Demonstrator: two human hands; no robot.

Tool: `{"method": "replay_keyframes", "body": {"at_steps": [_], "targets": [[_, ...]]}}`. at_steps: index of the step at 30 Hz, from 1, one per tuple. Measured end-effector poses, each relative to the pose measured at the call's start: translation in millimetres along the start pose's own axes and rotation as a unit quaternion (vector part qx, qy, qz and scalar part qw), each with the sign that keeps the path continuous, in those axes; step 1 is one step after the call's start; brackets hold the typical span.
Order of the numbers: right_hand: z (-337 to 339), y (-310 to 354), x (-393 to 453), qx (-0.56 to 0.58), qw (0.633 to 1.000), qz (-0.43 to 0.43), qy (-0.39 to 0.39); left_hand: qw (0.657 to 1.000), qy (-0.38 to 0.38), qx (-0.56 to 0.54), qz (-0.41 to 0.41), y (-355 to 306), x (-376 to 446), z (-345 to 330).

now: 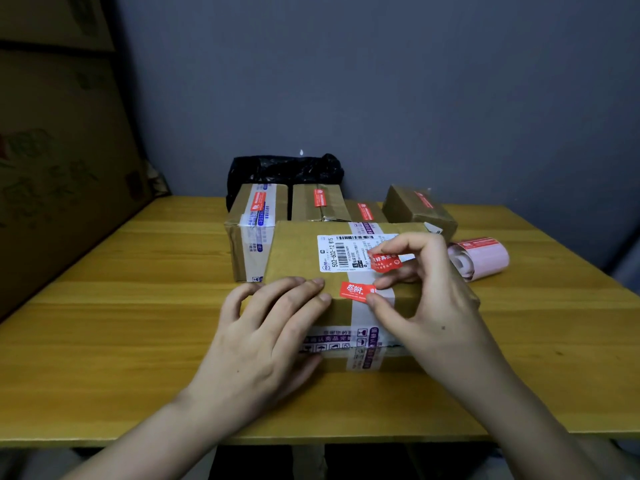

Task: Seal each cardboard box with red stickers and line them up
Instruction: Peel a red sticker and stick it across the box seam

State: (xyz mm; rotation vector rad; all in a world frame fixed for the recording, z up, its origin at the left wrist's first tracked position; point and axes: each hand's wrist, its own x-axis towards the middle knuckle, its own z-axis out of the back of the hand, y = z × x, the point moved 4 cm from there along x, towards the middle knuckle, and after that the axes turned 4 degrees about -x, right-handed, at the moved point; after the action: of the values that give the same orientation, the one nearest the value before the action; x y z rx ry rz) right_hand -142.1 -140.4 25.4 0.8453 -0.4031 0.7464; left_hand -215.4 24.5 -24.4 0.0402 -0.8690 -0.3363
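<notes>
Box (311,271) sits mid-table (104,341), before sealed boxes (256,216). Our left hand (270,337) presses it flat, fingers straight. Right hand (426,289) pinches red sticker (384,262); second sticker (353,292) already on tape. We judge sticker thin, floppy, tacky: hold by edges only.

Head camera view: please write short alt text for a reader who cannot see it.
Right hand pinches a red sticker onto a cardboard box that the left hand steadies on a wooden table. Behind: stickered boxes and a sticker roll.
</notes>
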Motion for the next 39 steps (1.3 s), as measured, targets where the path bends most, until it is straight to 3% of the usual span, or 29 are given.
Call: {"method": "replay_keyframes", "body": {"at_steps": [11, 28, 39], "targets": [[-5, 10, 9, -0.096, 0.995, -0.023, -0.018, 1.000, 0.005, 0.000, 0.003, 0, 0, 0], [-5, 2, 23, 0.152, 0.980, -0.111, 0.063, 1.000, -0.002, -0.012, 0.002, 3, 3, 0], [-5, 4, 29, 0.187, 0.971, -0.110, 0.094, 1.000, 0.003, -0.017, -0.008, 4, 4, 2]]}}
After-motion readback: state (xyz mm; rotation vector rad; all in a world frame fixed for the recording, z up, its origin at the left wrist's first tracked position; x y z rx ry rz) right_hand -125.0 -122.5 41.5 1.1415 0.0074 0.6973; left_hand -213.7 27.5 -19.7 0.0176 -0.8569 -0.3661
